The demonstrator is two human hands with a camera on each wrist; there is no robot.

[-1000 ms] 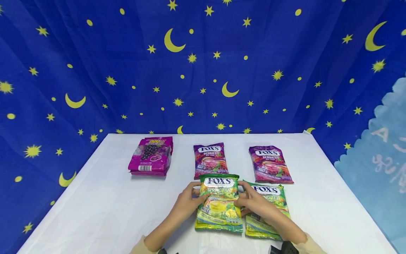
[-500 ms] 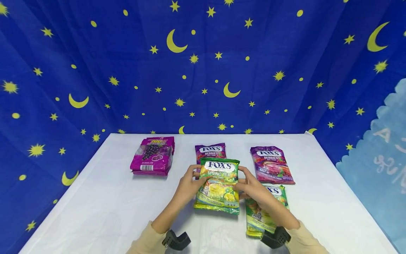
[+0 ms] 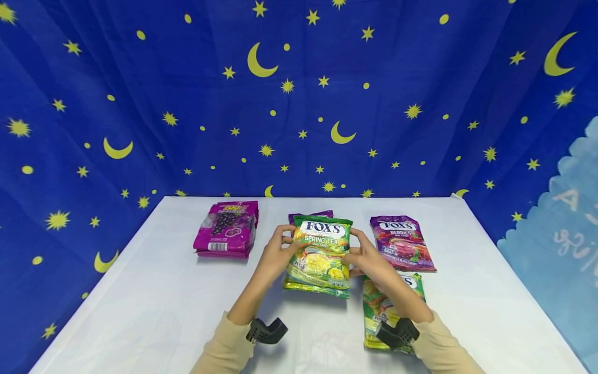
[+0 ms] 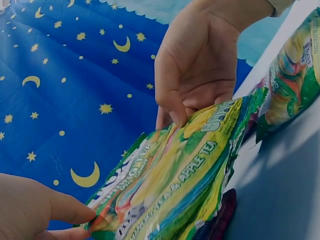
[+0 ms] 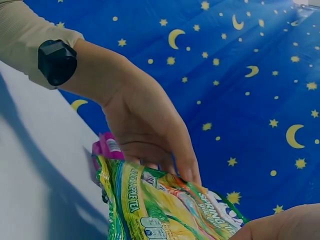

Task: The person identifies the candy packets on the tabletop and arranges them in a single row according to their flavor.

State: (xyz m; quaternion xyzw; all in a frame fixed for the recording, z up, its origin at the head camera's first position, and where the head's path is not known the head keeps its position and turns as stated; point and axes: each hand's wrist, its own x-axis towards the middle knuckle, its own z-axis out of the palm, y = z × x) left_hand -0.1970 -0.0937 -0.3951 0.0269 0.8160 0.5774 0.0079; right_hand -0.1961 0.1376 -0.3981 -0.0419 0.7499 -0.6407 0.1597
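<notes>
A green and yellow Fox's Spring Tea candy bag [image 3: 318, 259] is held up off the table between both hands, its printed front toward me. My left hand [image 3: 276, 254] grips its left edge, thumb on the front. On the right edge my right hand [image 3: 371, 259] pinches it the same way. In the left wrist view the bag [image 4: 175, 175] is tilted, with fingers at both sides. Behind it, a purple Fox's Berries bag [image 3: 327, 213] is mostly hidden. A second Spring Tea bag [image 3: 374, 311] lies under my right forearm, partly covered.
Another Fox's Berries bag [image 3: 403, 244] lies at the right of the white table [image 3: 154, 306]. A magenta grape candy bag [image 3: 227, 229] sits at the back left. A blue curtain [image 3: 299, 104] with moons and stars hangs behind the table.
Both hands have lifted the Spring Tea bag and carried it away from me, toward the back of the table. It now covers most of the middle Berries bag.
</notes>
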